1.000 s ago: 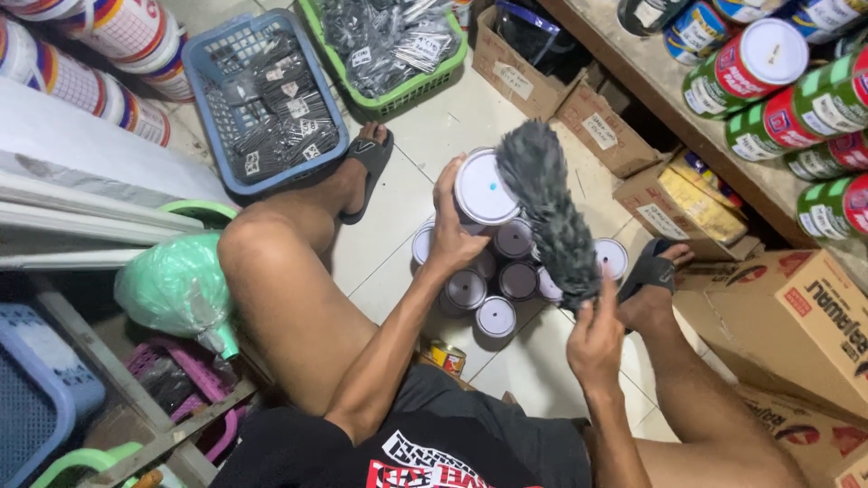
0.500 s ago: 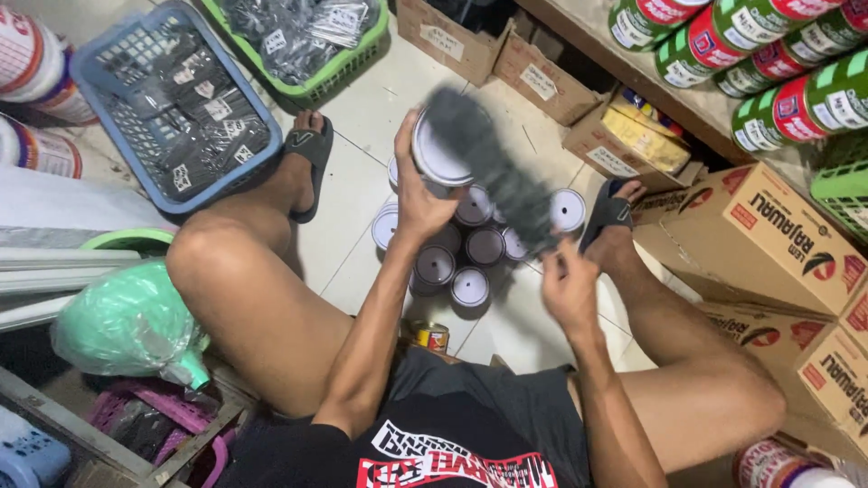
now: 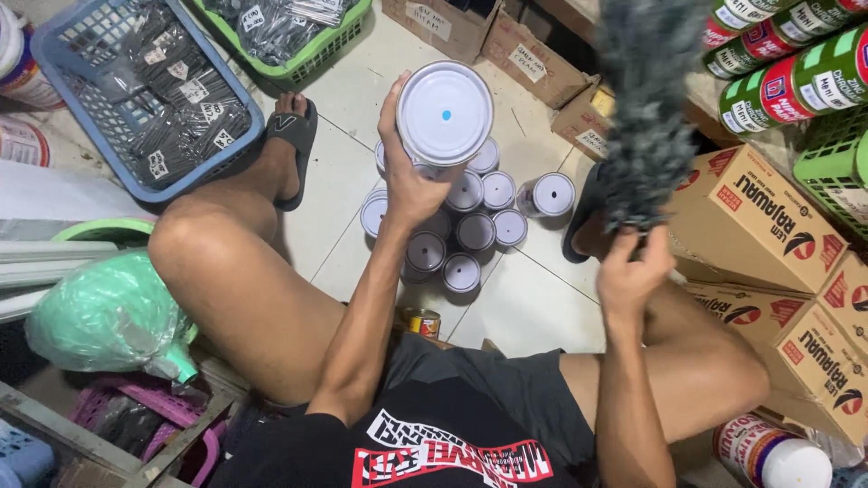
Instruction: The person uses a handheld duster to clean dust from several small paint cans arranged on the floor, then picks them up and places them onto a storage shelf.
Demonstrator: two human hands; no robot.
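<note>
i can see brown cardboard boxes [image 3: 768, 212] with red and black print stacked at the right, plainer cartons [image 3: 533, 59] with white labels up top, green and red labelled tins [image 3: 796, 77] on the shelf, and small white tags [image 3: 185, 90] in the blue basket [image 3: 54, 54].

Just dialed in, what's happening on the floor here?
A person sits on the tiled floor. The left hand holds up a can with a white lid, while the right hand grips a grey fluffy duster, raised beside it and not touching it. A cluster of small cans stands between the feet.
</note>
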